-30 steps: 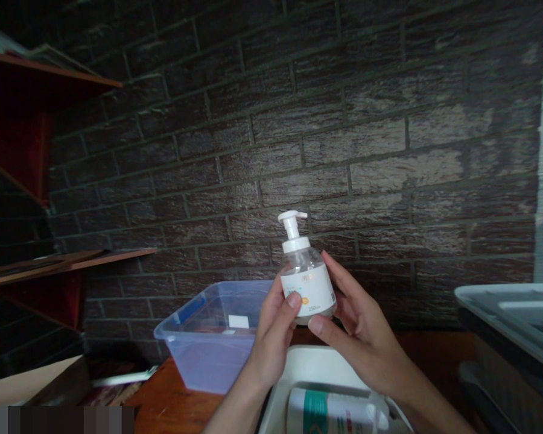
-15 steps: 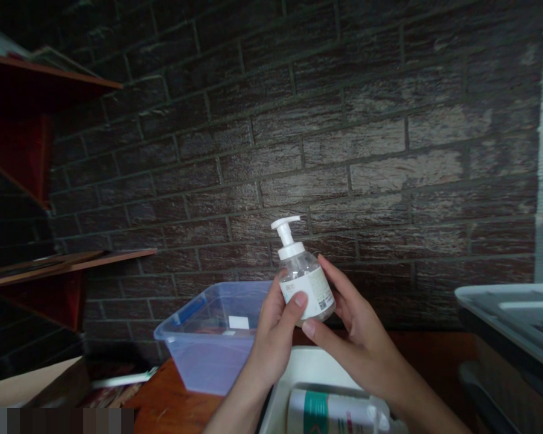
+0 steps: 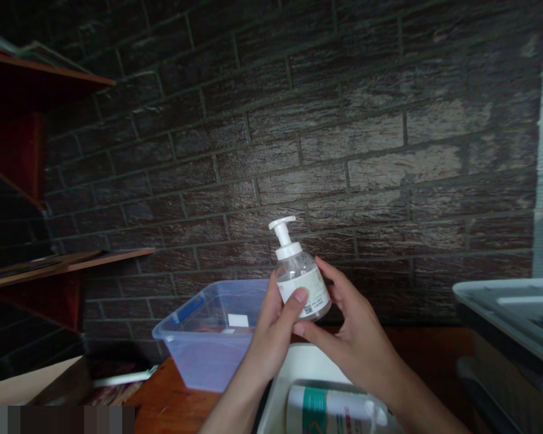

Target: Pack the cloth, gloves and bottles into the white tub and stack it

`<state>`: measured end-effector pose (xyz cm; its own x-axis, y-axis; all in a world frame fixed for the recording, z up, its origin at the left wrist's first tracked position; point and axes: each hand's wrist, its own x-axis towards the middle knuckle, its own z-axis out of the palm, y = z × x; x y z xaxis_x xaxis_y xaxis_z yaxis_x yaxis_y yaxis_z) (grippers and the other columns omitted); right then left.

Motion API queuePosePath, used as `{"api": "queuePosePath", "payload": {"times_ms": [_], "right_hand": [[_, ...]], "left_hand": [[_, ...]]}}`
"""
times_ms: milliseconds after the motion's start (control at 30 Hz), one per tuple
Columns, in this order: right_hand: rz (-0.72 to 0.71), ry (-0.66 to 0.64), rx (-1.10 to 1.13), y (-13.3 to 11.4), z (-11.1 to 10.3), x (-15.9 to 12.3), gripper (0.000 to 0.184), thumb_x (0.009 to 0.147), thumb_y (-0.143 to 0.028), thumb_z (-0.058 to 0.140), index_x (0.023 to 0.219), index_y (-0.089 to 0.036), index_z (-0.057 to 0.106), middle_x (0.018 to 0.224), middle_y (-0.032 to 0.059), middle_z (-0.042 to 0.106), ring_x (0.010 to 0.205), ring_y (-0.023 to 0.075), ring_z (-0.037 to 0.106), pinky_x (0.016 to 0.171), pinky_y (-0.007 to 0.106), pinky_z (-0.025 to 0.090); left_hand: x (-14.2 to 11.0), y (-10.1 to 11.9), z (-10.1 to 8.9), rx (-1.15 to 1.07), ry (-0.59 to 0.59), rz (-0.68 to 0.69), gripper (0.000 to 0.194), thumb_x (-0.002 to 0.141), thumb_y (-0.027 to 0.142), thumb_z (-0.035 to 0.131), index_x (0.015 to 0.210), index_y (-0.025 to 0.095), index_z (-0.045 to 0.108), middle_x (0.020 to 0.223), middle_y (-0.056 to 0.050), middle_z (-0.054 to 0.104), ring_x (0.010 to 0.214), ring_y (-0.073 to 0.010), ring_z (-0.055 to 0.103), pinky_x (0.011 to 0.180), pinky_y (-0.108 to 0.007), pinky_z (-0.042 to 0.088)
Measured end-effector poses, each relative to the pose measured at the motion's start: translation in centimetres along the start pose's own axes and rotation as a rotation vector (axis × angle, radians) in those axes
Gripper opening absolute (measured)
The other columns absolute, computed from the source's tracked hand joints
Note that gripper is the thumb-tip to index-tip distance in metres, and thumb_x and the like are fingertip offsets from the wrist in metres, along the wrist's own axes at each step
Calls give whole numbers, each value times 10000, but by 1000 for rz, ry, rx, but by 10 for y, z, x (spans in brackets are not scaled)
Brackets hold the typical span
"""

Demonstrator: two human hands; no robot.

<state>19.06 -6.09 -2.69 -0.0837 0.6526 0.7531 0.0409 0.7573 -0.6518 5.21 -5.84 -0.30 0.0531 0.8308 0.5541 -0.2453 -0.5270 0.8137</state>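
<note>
A clear pump bottle (image 3: 314,283) with a white pump head and a pale printed label is held up in front of the brick wall, leaning slightly to the left. My left hand (image 3: 276,325) grips its left side, the thumb lying across the label. On the right, my right hand (image 3: 350,322) wraps the bottle's side and base, its thumb near the bottom edge. Below both hands is a white bin (image 3: 314,361), in which a white and green bottle (image 3: 335,410) lies on its side. My right forearm covers part of that bottle.
A translucent purple plastic box (image 3: 208,361) stands on the wooden table (image 3: 163,398) at left. Dark shelves (image 3: 72,262) jut from the left wall. A cardboard box (image 3: 36,383) sits at lower left. A grey-lidded container (image 3: 511,301) is at the right.
The pump bottle has turned in my hands, its label's printed code shifting left. Both hands still hold it, and the bottle sits slightly further left in view.
</note>
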Motion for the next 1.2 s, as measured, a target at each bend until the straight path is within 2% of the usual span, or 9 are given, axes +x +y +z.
{"api": "queuePosePath", "payload": {"times_ms": [133,267,367,567,700,800,967,1067,1200], "right_hand": [[12,-26,27,0,-1,1,901,829,-297,833,1584,-349,345,1580,54,492,1416,282,506,1206,484,405],[35,-85,160,-1,0,0,795,911,-288,751,1587,-355,338,1552,43,525,1375,257,550,1164,450,460],[47,-66,191,-1,1,-1,797,893,-303,774,1572,-367,361,1520,39,559,1341,261,580,1141,446,485],[-19,9,0,3,1,0,870,818,-231,823,1562,-326,381,1533,63,540,1370,281,547,1179,470,436],[-29,14,-53,1,0,1,877,805,-267,838,1558,-308,390,1519,83,547,1358,294,555,1163,477,448],[-10,-22,0,-1,0,1,848,857,-301,798,1582,-300,358,1549,91,520,1382,291,537,1176,477,432],[32,-86,146,-2,1,1,759,907,-284,751,1568,-322,379,1495,68,583,1309,267,606,1112,438,503],[38,-58,142,-1,3,0,793,879,-286,782,1565,-310,385,1463,78,610,1276,278,628,1097,451,517],[-5,-15,48,1,3,0,853,831,-215,802,1569,-272,377,1536,102,535,1365,294,553,1169,489,439]], "left_hand": [[0,-2,-1,-15,15,12,568,891,458,711,1389,231,560,1232,-83,719,1148,-284,658,980,-376,505],[4,-8,-6,-41,-18,48,559,890,477,695,1371,223,569,1224,-90,713,1119,-284,663,973,-378,503],[5,-10,-8,-89,-60,31,579,901,474,669,1402,216,535,1263,-102,696,1140,-296,656,965,-382,505],[5,-8,-5,9,-38,22,547,894,452,703,1367,225,551,1234,-80,710,1127,-274,655,1002,-390,489],[5,-8,-4,9,-7,20,538,896,455,699,1357,220,549,1187,-76,724,1108,-276,665,980,-395,501],[6,-10,-7,-26,0,33,544,896,458,683,1361,213,539,1216,-84,712,1083,-277,674,924,-373,517],[8,-11,-11,-64,-47,17,538,907,446,651,1375,216,517,1240,-86,696,1061,-270,679,879,-350,524],[8,-12,-10,-89,-39,-10,542,906,448,651,1378,224,510,1235,-85,698,1089,-282,672,909,-376,524],[8,-11,-8,-6,-26,21,564,892,441,694,1379,214,523,1278,-90,688,1199,-290,620,1015,-387,464]]}}
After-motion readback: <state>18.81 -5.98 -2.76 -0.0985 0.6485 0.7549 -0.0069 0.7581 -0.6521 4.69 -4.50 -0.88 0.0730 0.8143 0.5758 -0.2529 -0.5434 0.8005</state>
